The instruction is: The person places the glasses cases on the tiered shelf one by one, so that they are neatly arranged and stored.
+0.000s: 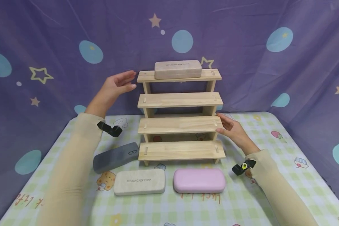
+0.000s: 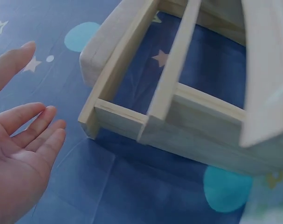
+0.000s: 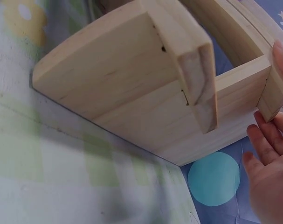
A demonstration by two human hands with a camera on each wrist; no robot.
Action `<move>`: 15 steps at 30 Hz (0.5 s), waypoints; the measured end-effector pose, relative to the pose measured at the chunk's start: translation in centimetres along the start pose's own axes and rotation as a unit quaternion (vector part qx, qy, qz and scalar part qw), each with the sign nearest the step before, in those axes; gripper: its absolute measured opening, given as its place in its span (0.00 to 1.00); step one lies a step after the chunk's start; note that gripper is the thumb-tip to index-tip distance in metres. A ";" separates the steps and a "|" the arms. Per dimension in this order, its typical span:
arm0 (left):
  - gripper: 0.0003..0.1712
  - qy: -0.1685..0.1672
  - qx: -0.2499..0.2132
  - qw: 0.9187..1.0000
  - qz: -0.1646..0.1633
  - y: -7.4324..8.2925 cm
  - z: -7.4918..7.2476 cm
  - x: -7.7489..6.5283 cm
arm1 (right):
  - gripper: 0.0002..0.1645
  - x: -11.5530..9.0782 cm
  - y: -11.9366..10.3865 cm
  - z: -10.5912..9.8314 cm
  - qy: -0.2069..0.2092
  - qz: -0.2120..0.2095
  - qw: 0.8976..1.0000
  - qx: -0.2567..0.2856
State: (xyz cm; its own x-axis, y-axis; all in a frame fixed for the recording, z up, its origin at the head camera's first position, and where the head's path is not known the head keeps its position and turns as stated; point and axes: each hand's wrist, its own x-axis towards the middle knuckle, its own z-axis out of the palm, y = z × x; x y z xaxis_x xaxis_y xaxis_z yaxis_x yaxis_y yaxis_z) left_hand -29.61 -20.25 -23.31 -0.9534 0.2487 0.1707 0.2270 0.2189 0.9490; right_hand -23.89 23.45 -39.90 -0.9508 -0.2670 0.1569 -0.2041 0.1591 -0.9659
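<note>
A four-step wooden display stand (image 1: 180,151) stands on the table. On its top step lies a beige glasses case (image 1: 178,70) with small lettering. My left hand (image 1: 115,84) is raised beside the left end of that step, fingers extended and touching nothing; the left wrist view shows a gap between this hand (image 2: 27,154) and the wood. My right hand (image 1: 234,131) is at the right end of the second step from the bottom. In the right wrist view, the thumb and fingers of this hand (image 3: 274,163) lie on either side of the board's end, pinching it.
In front of the stand lie a cream lettered glasses case (image 1: 139,187) and a pink glasses case (image 1: 199,185). A dark grey case (image 1: 115,158) sits slantwise at the stand's lower left. Behind hangs a purple patterned curtain (image 1: 243,72); a checked tablecloth (image 1: 147,210) covers the table.
</note>
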 end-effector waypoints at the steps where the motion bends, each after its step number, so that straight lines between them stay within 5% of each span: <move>1: 0.36 0.000 -0.001 1.000 0.000 -0.3 -0.1 -0.5 | 0.40 0.0 0.0 0.0 0.000 0.000 1.000 0.001; 15: 0.33 -0.021 -0.018 0.999 0.030 -3.8 -0.5 -6.5 | 0.41 -0.1 0.0 0.2 -0.004 -0.004 1.000 0.017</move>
State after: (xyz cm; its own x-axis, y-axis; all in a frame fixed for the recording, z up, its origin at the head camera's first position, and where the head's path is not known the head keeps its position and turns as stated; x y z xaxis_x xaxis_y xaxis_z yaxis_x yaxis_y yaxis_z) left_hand -24.42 -23.17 -27.89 -0.9288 0.3006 0.2168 0.2755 0.1684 0.9464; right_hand -23.78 23.29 -39.98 -0.9470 -0.2765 0.1635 -0.2040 0.1247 -0.9710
